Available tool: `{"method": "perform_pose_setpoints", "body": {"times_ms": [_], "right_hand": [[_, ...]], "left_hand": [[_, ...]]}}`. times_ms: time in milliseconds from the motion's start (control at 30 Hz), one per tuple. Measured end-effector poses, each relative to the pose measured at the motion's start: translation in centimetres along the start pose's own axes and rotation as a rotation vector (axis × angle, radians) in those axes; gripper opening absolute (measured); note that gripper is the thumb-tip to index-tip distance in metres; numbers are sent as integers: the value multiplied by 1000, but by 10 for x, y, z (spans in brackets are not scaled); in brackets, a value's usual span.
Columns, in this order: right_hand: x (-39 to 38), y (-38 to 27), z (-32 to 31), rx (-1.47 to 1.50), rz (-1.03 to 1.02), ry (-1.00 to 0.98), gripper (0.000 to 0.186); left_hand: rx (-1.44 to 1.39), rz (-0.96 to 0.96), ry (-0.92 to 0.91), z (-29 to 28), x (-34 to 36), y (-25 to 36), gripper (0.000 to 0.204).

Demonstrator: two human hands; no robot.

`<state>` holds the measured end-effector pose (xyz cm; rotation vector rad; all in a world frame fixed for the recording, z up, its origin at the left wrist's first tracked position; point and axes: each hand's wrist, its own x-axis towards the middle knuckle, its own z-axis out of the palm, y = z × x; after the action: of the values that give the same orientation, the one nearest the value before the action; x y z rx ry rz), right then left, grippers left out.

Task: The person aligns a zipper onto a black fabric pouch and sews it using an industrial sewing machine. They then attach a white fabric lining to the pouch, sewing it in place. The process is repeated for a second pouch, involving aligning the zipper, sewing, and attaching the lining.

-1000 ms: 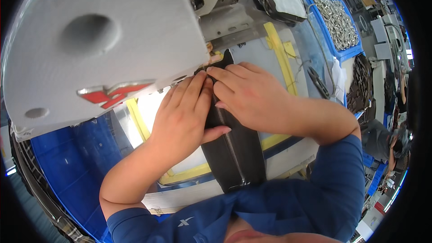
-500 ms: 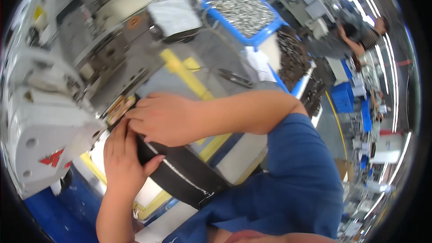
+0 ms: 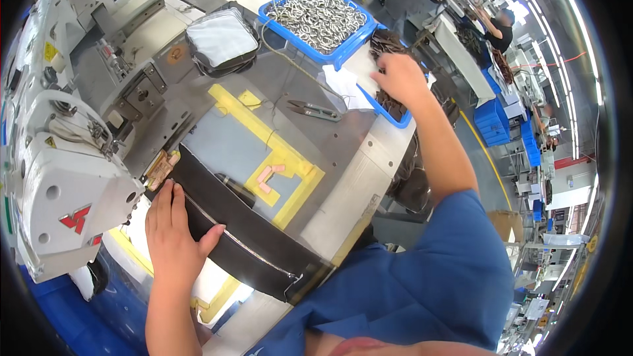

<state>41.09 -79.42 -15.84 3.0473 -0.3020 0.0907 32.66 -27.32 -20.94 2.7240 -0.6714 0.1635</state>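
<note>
Hands now apart, the left hand alone steadies the black zippered piece at lower left-centre, the right hand having moved to dark pieces upper right, its grip unclear.

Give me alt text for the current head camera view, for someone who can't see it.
A person's left hand rests flat on a long black zippered piece beside a white machine. The right hand is extended to the far right, at a pile of dark brown pieces. Nearby, a blue tray holds shiny metal pieces.
</note>
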Motion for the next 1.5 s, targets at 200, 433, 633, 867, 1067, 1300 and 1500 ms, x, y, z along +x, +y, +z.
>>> {"method": "perform_pose_setpoints", "body": {"times_ms": [200,433,633,867,1067,1300,1500], "right_hand": [[-6,44,27,64,76,32,29],[4,-41,-8,-27,-52,346,17],[-28,-232,-24,684,-810,217,11],[-37,-321,3,430,-1369,289,26],[-42,-318,16,489,-1476,387,35],[-47,-316,11,423,-1450,186,28],[-42,-323,16,485,-1487,257,23]], "left_hand": [[-11,5,17,1,-1,0,97],[5,97,83,1,-5,-3,86],[67,132,111,-1,-12,2,71],[36,132,103,-3,-15,-1,74],[25,139,93,-1,-12,-1,73],[-9,151,106,-3,-13,2,64],[-21,155,106,-2,-15,3,61]]}}
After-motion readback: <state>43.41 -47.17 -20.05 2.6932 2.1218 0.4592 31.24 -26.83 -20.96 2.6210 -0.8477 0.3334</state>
